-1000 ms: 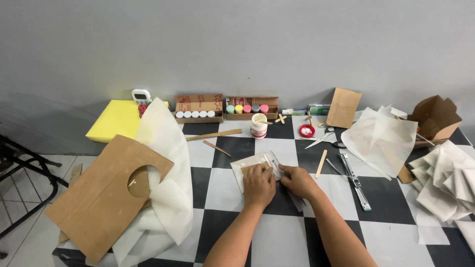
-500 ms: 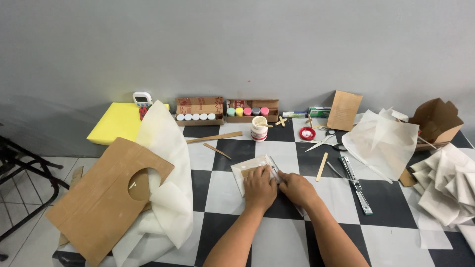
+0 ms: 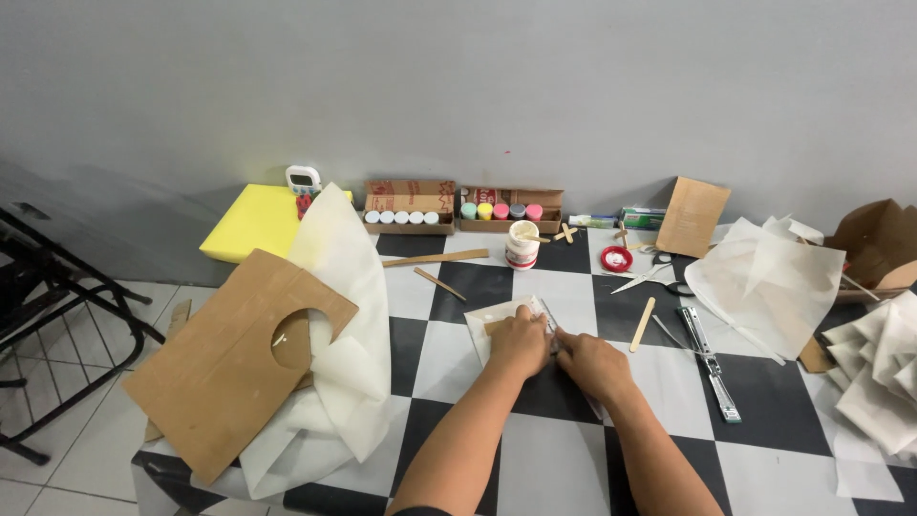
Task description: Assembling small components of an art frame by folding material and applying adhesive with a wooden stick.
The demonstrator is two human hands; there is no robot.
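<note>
Nearest to us, our left hand lies flat, pressing down on a small pale sheet in the middle of the checked bench. Our right hand sits just beside it, fingers drawn together on a thin clear strip along the sheet's right edge; whether they pinch it or only press, we cannot tell. We judge the sheet light, thin and floppy, easy to crease or slide on the smooth top, so it wants a flat palm for holding and a fingertip pinch at a free corner for lifting.

To the left lies a brown cardboard panel with a round hole, resting on soft white wrapping. To the right are a wooden stick, a metal ruler, scissors and crumpled white paper.

Farther back stands a white jar, with a small red lid to its right. Against the grey wall sit two low brown cartons: the left carton holds white-capped pots, the right carton holds green, yellow, pink and grey-capped ones. A yellow block lies at the far left, a small white timer behind it, and a brown paper bag leans at the right.
</note>
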